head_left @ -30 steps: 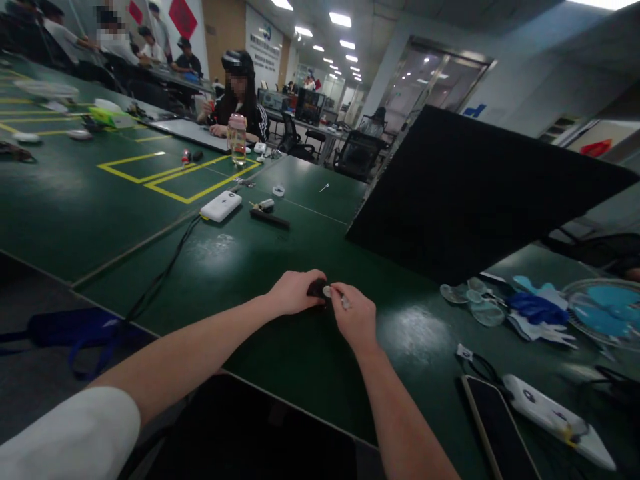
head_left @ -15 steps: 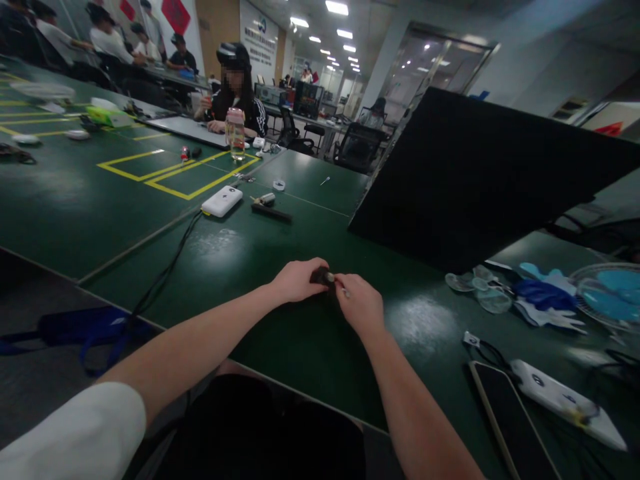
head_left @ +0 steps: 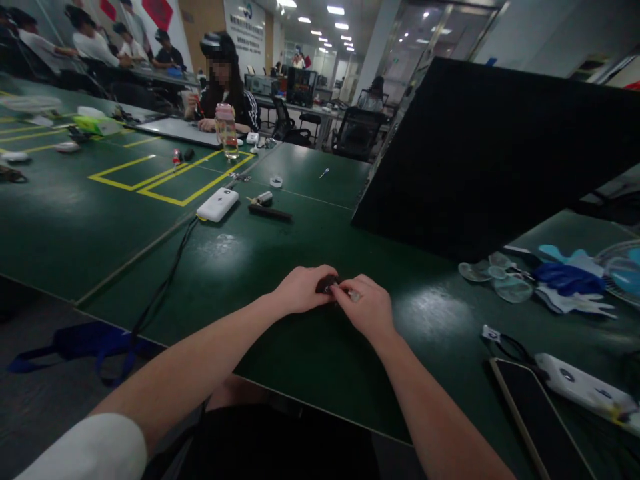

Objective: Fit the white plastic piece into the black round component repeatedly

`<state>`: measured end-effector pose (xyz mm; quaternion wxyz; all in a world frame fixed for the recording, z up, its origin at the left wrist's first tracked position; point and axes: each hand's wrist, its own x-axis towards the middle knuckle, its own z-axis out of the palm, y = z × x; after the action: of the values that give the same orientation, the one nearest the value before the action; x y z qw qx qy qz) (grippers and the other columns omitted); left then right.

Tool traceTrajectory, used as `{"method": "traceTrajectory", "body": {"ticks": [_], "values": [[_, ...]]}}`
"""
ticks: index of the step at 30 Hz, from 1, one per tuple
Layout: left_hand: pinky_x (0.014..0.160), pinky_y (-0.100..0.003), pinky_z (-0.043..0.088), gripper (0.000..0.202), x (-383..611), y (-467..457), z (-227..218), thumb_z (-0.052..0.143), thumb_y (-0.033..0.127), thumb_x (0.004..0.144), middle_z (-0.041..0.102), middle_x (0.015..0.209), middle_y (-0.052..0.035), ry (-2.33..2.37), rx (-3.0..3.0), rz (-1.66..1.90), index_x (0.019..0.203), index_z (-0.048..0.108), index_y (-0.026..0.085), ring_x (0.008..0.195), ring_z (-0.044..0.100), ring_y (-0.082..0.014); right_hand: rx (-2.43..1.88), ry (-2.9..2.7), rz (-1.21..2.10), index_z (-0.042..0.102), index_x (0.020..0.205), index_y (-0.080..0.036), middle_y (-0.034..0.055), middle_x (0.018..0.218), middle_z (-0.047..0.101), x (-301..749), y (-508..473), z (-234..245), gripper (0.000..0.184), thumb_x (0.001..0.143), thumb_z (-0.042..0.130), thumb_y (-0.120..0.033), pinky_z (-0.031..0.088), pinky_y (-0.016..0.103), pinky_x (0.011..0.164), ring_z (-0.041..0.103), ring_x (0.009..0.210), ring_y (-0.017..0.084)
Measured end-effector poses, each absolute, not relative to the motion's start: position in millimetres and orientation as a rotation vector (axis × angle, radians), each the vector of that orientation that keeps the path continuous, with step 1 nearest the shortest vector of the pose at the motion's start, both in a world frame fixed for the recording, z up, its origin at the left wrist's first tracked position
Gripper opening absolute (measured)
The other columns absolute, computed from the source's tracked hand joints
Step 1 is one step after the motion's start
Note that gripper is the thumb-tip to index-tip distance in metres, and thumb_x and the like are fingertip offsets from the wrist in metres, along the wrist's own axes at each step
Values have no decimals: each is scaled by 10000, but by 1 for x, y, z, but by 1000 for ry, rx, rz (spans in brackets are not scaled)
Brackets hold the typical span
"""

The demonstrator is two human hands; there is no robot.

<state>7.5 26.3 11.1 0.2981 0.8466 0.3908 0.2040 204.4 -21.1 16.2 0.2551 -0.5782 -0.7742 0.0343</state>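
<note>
Your left hand (head_left: 304, 291) and right hand (head_left: 369, 308): curled, close together, just below frame centre; forearms (head_left: 200, 350) angled inward from below.

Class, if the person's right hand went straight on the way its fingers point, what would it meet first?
The right hand would likely meet the dark piece in the left hand; depth and contact are unclear.

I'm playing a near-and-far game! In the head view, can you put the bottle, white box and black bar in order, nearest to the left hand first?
From the left hand:
1. Black bar: beyond the hand, slightly left.
2. White box: farther left.
3. Bottle: farthest, well beyond both.
</note>
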Motion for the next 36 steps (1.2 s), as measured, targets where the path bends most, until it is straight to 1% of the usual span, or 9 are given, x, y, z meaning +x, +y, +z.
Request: {"method": "traceTrajectory", "body": {"ticks": [7,11,15,18,20,24,28,33,36], "values": [[890,-383,565,464,11,24,8,736,385,831,723,1126,-24,1102,2125,596,1249,567,276,1001,701,-222,-1453,-2107,218,750,1068,-253,42,949,686,222,-21,12,229,988,552,-335,523,318,699,641,798,170],[871,-380,569,475,12,23,4,740,396,827,723,1113,-24,1058,2177,607,1252,570,267,979,701,-215,-1431,-2145,234,749,1098,-270,45,970,666,223,-23,8,249,991,535,-338,507,312,683,625,788,169],[870,-371,567,509,11,24,-2,751,376,817,723,1112,-28,1081,2183,632,1272,556,258,988,699,-216,-1561,-1891,107,660,1240,-206,70,967,668,225,-18,6,391,904,657,-405,507,346,697,626,799,207],[860,-370,564,501,10,28,-3,744,371,817,721,1106,-27,1128,2208,664,1269,558,261,986,696,-222,-1654,-1726,128,653,1192,-178,88,988,679,239,-11,0,467,816,736,-444,525,376,728,644,829,234],[872,-376,559,496,8,31,-1,738,370,817,713,1130,-32,1177,2237,715,1267,561,259,1004,687,-227,-1729,-1712,184,662,1178,-179,103,1046,686,250,-9,-5,426,798,736,-357,541,386,743,662,863,244],[914,-387,544,484,-2,36,4,718,380,825,670,1238,-54,1259,2292,837,1269,572,256,1071,658,-237,-1812,-1821,322,709,1139,-207,110,1135,694,259,-9,-11,296,852,657,-258,566,377,706,690,881,243],[866,-381,559,522,-10,37,2,713,415,825,700,1160,-57,1322,2202,777,1294,554,251,1002,678,-231,-1687,-1803,407,694,1199,-211,85,1111,734,257,-9,-10,338,864,659,-244,584,389,757,709,934,246],[861,-383,561,528,-10,34,-3,711,420,825,694,1185,-62,1304,2227,711,1303,555,260,1017,679,-238,-1504,-1842,475,723,1200,-234,73,1120,751,249,-14,-5,328,892,660,-329,584,388,784,719,930,230],[873,-385,558,517,-8,32,-2,711,415,823,690,1185,-58,1263,2276,694,1293,559,261,1014,675,-234,-1455,-1926,414,747,1167,-245,68,1055,765,241,-22,1,321,910,645,-408,570,370,721,714,844,219]]}}
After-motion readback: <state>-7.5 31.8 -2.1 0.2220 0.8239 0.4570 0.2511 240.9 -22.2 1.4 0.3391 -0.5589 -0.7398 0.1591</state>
